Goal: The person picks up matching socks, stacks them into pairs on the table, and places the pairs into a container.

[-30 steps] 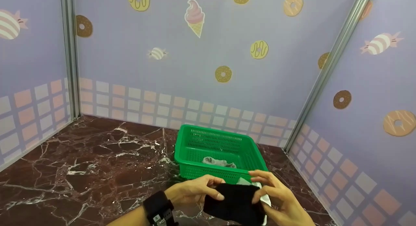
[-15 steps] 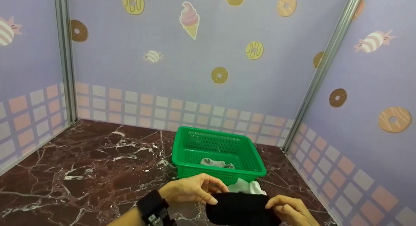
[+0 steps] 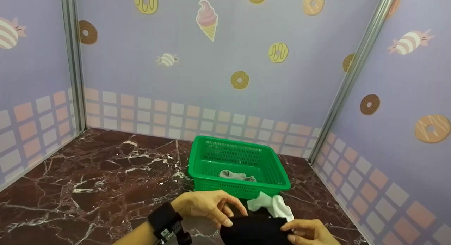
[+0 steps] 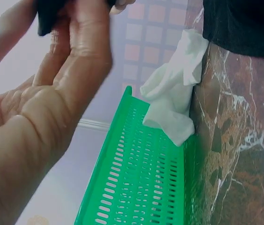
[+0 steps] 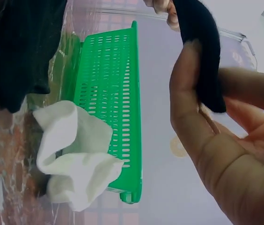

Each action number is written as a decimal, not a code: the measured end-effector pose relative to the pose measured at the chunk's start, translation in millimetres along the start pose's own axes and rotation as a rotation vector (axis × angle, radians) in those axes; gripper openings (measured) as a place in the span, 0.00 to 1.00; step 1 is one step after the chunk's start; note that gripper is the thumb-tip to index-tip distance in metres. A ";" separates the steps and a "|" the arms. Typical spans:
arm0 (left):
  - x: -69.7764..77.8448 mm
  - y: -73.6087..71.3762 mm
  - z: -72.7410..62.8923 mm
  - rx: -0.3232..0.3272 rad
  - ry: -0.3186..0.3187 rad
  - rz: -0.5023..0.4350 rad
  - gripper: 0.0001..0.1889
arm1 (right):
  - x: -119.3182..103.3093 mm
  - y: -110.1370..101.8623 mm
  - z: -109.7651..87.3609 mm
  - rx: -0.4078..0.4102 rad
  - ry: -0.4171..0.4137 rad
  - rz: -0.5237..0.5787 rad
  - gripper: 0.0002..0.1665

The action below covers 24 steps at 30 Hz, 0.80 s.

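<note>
Both hands pinch a black sock [image 3: 255, 231] by its two ends and hold it flat at the bottom of the head view. My left hand [image 3: 208, 205] grips its left end between thumb and fingers. My right hand [image 3: 310, 231] pinches the right end; in the right wrist view the black fabric [image 5: 200, 44] stands between thumb and fingers. Below the hands, another black sock [image 5: 24, 51] lies on the table, and it also shows in the left wrist view. A crumpled white sock [image 3: 280, 207] lies against the near side of the green basket [image 3: 218, 185].
A grey sock [image 3: 239, 176] lies inside the basket. Dark red marbled table [image 3: 105, 188] extends to the left. Patterned panels [image 3: 148, 79] with metal posts [image 3: 74, 61] stand behind and to the sides. A black camera band [image 3: 164, 218] circles the left wrist.
The right hand moved from over the black sock's face to its right end, then slightly back left. The sock is lower, exposing more of the white sock. The basket stays put.
</note>
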<state>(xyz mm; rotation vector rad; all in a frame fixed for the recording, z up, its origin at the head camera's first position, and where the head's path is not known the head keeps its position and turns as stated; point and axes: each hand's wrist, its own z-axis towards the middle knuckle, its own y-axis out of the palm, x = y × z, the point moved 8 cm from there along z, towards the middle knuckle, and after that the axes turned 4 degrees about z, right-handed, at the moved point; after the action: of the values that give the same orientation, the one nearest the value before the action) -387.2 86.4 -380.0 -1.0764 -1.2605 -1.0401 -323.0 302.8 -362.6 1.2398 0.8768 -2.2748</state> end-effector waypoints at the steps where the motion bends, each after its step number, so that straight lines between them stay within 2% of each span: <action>1: -1.4 0.9 -0.1 -0.011 -0.013 0.000 0.26 | 3.3 2.4 -0.4 -0.030 0.008 0.040 0.20; 5: -7.2 7.6 -0.7 -0.087 -0.073 0.003 0.29 | 19.1 10.2 -2.7 -0.122 0.091 0.235 0.20; 8: -14.6 13.8 0.4 -0.140 -0.145 0.026 0.32 | 30.8 14.5 -3.8 -0.192 0.121 0.307 0.20; 13: -34.4 19.2 4.3 -0.150 -0.283 0.045 0.35 | 49.4 17.7 -3.1 -0.304 0.034 0.079 0.20; 16: -45.5 17.3 6.2 -0.113 -0.348 0.076 0.36 | 60.0 16.9 -3.6 -0.306 0.034 -0.072 0.20; 21: -54.6 7.3 5.6 -0.017 -0.426 0.196 0.37 | 65.8 18.6 -7.2 -0.294 0.056 -0.091 0.22; 24: -56.5 2.5 4.2 0.002 -0.450 0.257 0.35 | 65.8 19.1 -6.2 -0.305 0.039 -0.121 0.21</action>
<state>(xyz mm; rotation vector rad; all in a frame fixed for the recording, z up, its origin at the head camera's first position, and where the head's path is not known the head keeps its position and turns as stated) -387.8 91.3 -436.6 -1.4814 -1.4252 -0.6185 -342.2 290.1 -427.4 1.1224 1.2893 -2.1097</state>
